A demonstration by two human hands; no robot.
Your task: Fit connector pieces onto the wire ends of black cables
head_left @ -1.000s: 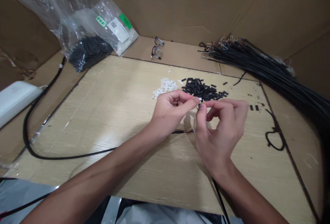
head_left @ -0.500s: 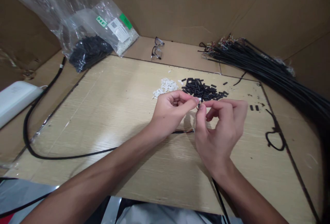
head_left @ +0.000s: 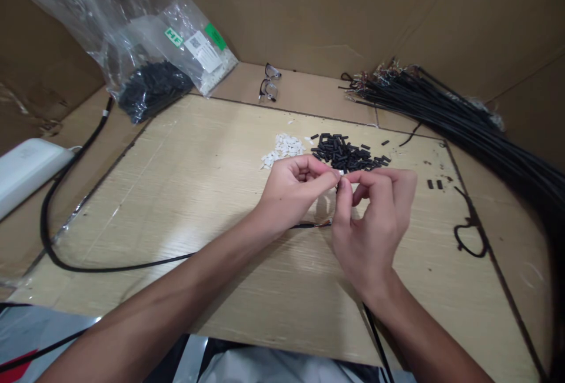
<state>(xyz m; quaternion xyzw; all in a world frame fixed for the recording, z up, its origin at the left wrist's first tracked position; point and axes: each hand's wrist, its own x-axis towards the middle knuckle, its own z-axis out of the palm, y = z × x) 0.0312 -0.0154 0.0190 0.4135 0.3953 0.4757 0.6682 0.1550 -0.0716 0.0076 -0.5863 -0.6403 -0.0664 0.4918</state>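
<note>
My left hand (head_left: 293, 192) pinches a small white connector (head_left: 341, 172) between thumb and forefinger. Right against it, my right hand (head_left: 375, 212) is closed in a pinch on thin wires (head_left: 338, 187), mostly covered by the fingertips. Below the hands, a black cable (head_left: 304, 226) ends in loose coloured wires near the right palm. Just beyond the fingers lie a pile of small white connectors (head_left: 289, 146) and a pile of short black tubes (head_left: 344, 153).
A thick bundle of black cables (head_left: 468, 118) runs along the right side. Clear bags (head_left: 154, 86) of black and white parts stand back left. Glasses (head_left: 269, 90) lie at the back, a white box (head_left: 33, 171) at left, a black cord loop (head_left: 471, 239) at right.
My right hand has shifted slightly left, bringing its fingertips closer to the white connector. The left hand stays nearly in place, and the connector shows less.
</note>
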